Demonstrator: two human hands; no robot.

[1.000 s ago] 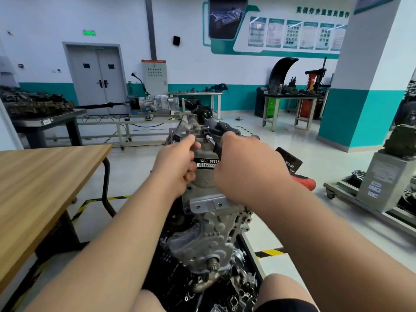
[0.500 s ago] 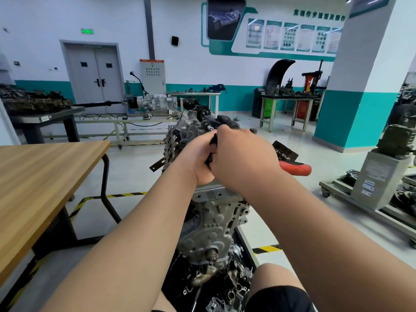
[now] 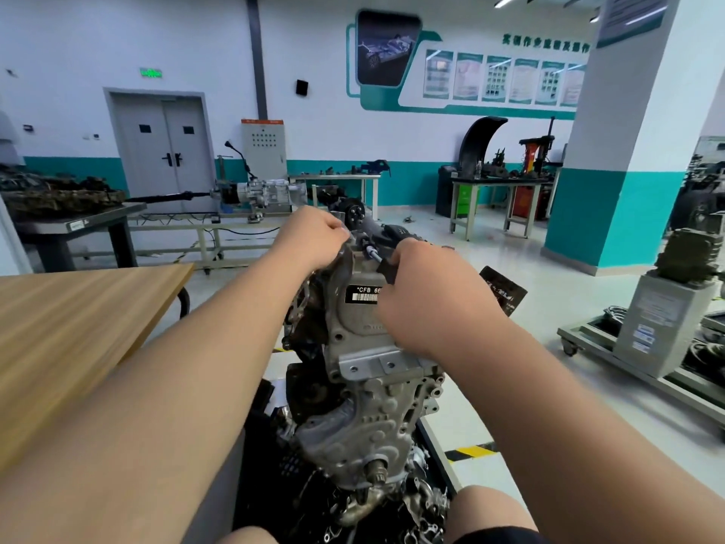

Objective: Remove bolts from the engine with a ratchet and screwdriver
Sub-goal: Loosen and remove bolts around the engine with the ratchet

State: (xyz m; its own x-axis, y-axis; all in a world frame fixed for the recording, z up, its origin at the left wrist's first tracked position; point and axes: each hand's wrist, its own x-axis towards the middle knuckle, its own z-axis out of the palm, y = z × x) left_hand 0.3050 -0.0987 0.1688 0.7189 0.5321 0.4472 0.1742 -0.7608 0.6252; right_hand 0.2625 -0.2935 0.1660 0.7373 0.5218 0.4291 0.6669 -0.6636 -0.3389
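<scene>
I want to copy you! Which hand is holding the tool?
The right hand grips the black-handled tool; the left hand sits on the engine instead.

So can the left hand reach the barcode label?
Probably yes: the barcode label lies bare on the engine just below the left hand; the right hand covers only its right end.

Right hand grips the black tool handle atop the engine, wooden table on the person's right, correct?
No: the head view shows the wooden table on the person's left. The right hand does grip the black tool handle atop the engine.
</scene>
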